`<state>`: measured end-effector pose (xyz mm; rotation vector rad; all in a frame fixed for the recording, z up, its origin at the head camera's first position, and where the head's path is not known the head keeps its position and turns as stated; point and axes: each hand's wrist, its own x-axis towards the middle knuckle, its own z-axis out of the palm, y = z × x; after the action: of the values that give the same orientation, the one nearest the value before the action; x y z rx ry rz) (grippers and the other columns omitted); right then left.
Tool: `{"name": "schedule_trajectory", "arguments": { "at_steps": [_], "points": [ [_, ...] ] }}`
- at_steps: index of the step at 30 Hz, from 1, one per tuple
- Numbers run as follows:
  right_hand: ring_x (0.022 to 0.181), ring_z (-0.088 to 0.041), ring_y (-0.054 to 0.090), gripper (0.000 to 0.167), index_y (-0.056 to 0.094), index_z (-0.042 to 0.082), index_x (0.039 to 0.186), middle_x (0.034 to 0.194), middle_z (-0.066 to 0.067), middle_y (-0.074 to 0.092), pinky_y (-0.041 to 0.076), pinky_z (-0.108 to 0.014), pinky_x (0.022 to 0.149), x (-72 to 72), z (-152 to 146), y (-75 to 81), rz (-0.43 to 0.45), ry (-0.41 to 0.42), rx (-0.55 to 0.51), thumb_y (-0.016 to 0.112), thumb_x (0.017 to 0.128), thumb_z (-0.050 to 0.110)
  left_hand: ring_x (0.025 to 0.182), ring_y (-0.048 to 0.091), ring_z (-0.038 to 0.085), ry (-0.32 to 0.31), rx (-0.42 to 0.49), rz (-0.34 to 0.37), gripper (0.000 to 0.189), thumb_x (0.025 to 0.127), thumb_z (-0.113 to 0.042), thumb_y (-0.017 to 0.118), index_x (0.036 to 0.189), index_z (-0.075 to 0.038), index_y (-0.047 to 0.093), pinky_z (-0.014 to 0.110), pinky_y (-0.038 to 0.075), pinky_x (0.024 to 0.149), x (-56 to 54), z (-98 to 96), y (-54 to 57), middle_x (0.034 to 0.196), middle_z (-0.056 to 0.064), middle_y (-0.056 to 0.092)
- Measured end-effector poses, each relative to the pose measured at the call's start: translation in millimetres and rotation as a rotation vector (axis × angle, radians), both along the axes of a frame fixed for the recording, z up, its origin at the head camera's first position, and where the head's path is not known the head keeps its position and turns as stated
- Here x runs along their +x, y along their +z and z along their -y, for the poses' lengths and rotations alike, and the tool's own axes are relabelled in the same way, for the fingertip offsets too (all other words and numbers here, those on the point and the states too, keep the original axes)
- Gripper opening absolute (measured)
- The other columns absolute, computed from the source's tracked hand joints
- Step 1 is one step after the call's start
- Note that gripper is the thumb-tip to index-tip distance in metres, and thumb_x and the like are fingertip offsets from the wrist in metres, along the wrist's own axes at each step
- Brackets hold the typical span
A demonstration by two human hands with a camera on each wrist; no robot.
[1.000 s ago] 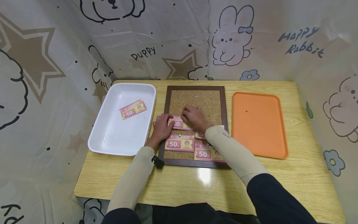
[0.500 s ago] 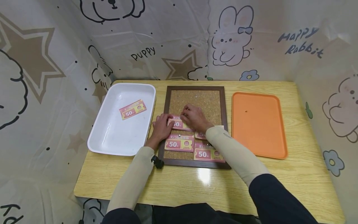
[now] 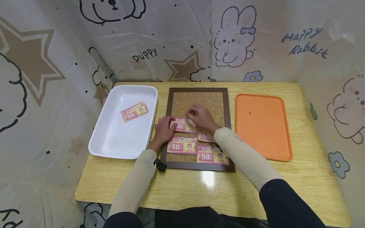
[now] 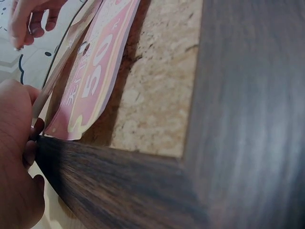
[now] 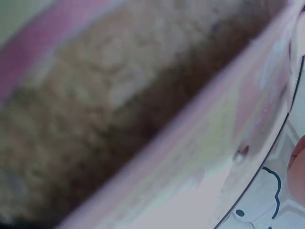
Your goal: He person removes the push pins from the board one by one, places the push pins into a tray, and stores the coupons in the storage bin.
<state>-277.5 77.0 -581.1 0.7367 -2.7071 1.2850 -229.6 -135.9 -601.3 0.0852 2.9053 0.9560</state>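
Observation:
In the head view my left hand (image 3: pixel 164 129) holds the left end of a pink-and-yellow coupon (image 3: pixel 183 125) on the cork board (image 3: pixel 182 158). The left wrist view shows that hand at the coupon's end, beside the dark frame (image 4: pixel 119 186). My right hand (image 3: pixel 201 117) is just above the coupon's upper right part, thumb and fingers pinched on a small pin, whose tip shines at the fingertips in the left wrist view. Below lie a coupon (image 3: pixel 182 146) with a pin (image 3: pixel 182 138) at its top, another coupon (image 3: pixel 212 155), and one (image 3: pixel 206 136) partly covered by the right forearm.
A white basin (image 3: pixel 122 136) with one loose coupon (image 3: pixel 134 111) stands left of the board. To the right is an orange tray (image 3: pixel 262 126) with a small dark speck on it. A patterned cloth (image 3: pixel 188 38) hangs behind the wooden table (image 3: pixel 182 193).
My right hand has lifted slightly off the coupon and shifted a little, uncovering more of it and of the coupon below. The left hand stays at the coupon's left end.

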Motion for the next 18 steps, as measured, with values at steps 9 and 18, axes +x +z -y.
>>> {"name": "schedule_trajectory", "arguments": {
  "at_steps": [9,18],
  "points": [
    [0.082,-0.015,0.059,0.012,0.072,0.012,0.093,0.094,-0.002,0.066,0.049,-0.029,0.074,0.9,-6.5,7.2,-0.032,-0.056,-0.123,0.066,0.091,0.023,0.110,0.043,0.026,0.003,-0.007,0.018,0.035,0.097,-0.038,0.051,0.125,-0.016,0.054,0.046,0.029,0.089,0.8,-0.8,3.4,0.127,0.006,0.054],
    [0.081,-0.014,0.056,0.009,0.071,0.009,0.090,0.091,-0.003,0.062,0.048,-0.025,0.072,2.2,-11.4,10.7,-0.041,-0.118,-0.230,0.068,0.089,0.018,0.114,0.048,0.028,0.021,0.060,-0.009,0.033,0.095,-0.029,0.055,0.124,-0.014,0.057,0.049,0.029,0.093,1.1,0.5,6.2,0.128,0.009,0.058]
  ]
}}
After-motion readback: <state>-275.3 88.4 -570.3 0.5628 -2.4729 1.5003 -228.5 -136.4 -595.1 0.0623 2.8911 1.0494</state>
